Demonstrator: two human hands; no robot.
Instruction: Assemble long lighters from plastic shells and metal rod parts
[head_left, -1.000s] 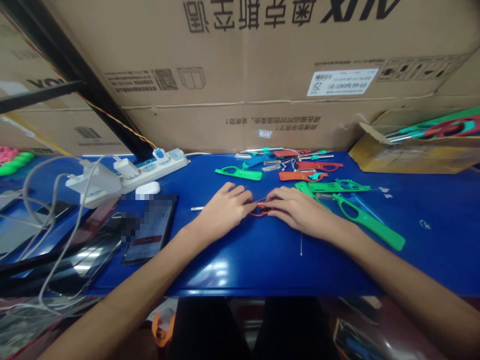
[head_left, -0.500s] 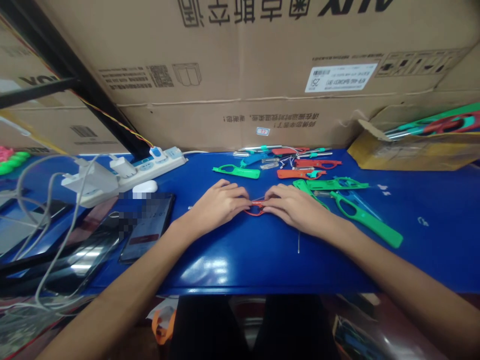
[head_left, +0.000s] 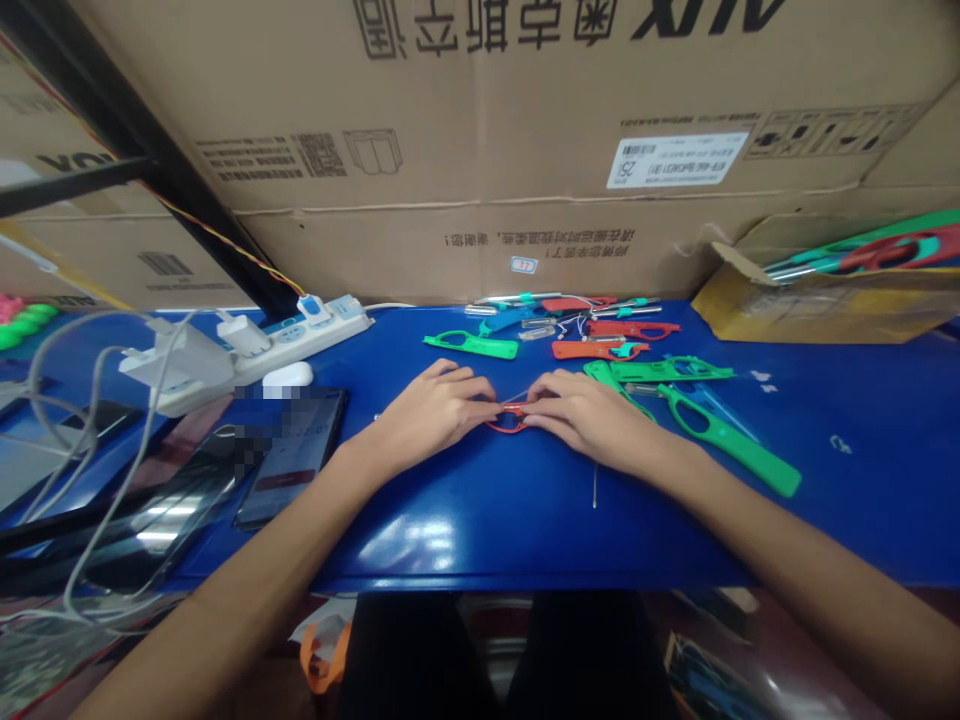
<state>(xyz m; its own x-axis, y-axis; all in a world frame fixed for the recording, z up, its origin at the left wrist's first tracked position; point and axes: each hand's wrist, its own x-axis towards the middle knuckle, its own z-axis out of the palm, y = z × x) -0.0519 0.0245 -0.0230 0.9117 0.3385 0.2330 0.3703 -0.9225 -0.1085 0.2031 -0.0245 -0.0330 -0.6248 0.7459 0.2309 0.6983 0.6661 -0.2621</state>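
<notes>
Both hands meet over the middle of the blue table around a red lighter casing, whose loop shows between them; the rest lies under my fingers. My left hand pinches its left end. On its right end, my right hand has thumb and fingers closed. A thin wire sticks out below my right hand. Close by on the right lie a green lighter casing half and another green casing. One more green half lies beyond my left hand.
Red casings and metal lighter tubes lie at the back of the blue table. An open carton of lighters stands back right. At left are a power strip, a phone and loose cables. A large cardboard box walls the back.
Both hands stay in place on the red casing, with hardly any finger movement. The whole view has shifted very slightly.
</notes>
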